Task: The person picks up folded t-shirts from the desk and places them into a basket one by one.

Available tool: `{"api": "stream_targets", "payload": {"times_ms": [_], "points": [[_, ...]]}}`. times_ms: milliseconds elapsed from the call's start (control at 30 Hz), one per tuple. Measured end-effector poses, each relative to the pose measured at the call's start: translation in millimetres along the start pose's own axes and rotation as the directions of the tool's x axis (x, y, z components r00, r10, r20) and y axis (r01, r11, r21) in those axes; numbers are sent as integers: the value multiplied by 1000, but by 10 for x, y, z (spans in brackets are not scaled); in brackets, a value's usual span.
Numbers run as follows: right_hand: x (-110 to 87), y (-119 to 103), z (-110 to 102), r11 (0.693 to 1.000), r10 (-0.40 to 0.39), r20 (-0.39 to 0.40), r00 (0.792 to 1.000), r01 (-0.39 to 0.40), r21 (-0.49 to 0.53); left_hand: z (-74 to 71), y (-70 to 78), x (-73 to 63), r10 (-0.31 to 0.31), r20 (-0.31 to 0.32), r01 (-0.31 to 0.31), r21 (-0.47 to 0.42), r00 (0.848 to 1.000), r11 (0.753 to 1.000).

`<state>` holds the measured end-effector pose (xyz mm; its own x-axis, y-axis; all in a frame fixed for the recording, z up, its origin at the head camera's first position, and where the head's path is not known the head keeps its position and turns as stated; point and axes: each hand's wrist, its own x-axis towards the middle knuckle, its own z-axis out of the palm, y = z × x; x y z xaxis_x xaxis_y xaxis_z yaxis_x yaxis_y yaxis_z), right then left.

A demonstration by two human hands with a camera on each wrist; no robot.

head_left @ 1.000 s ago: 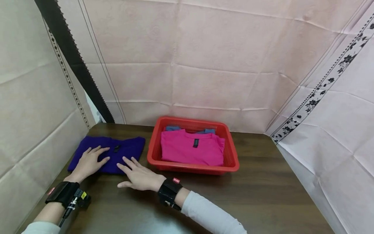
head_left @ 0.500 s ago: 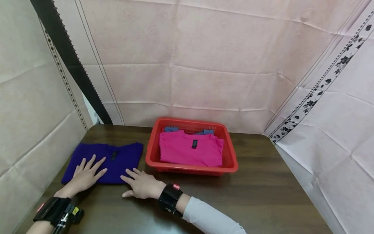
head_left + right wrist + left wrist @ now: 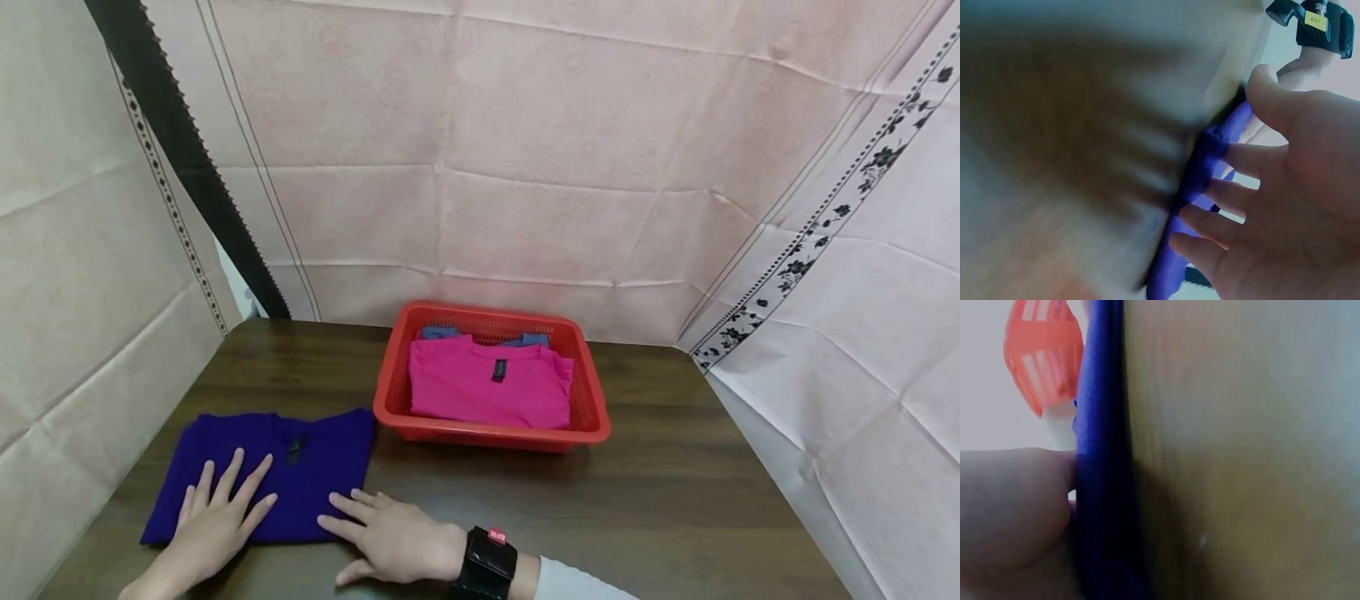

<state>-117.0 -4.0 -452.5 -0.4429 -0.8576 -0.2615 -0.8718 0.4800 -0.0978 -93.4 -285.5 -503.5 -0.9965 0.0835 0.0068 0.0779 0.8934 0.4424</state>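
A folded dark blue shirt (image 3: 322,467) with a small tag at its neckline lies flat on the table's left part. My left hand (image 3: 213,529) rests on its left front area with fingers spread and straight. At the shirt's right front edge, the fingertips of my right hand (image 3: 397,533) touch the cloth, the fingers extended. From the right wrist view, the right palm (image 3: 1291,206) faces the shirt's folded edge (image 3: 1200,169). The left wrist view shows part of the left hand (image 3: 1016,512) against the shirt's edge (image 3: 1107,475).
A red plastic basket (image 3: 480,435) stands behind and right of the shirt. Inside it lies a folded pink shirt (image 3: 480,392), with blue cloth (image 3: 442,332) showing behind. The wooden table (image 3: 675,500) meets cloth-covered walls at the back and sides.
Both hands have drawn nearer the table's front edge, and the dark blue shirt has slid with them toward the person. The red basket stays where it was.
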Motion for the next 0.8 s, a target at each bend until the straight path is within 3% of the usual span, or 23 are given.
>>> {"api": "stream_targets", "payload": {"times_ms": [200,400,500,600,667,733,767,800], "points": [[-249,-77,69,998,-69,79,994,69,8,175,126,-252,-29,-25,32,119,999,992],[-415,-118,170,991,-128,69,989,129,-22,301,185,-422,-3,-111,33,275,994,961],[-478,-106,177,983,-181,64,981,181,-3,250,206,-445,-7,-83,31,295,997,955],[-540,-54,142,965,-231,45,972,223,136,103,188,-456,66,-126,-36,231,990,972],[-604,-2,90,932,-218,-11,976,211,294,-53,129,-460,124,-209,-90,164,970,982],[-659,64,82,882,-145,-98,985,173,438,-225,-1,-464,127,-284,-101,105,950,989],[-685,94,90,832,-75,-147,986,143,536,-317,-82,-465,89,-292,-68,81,952,994],[-706,125,97,764,10,-175,985,105,637,-407,-165,-470,26,-266,-11,57,964,998]]}}
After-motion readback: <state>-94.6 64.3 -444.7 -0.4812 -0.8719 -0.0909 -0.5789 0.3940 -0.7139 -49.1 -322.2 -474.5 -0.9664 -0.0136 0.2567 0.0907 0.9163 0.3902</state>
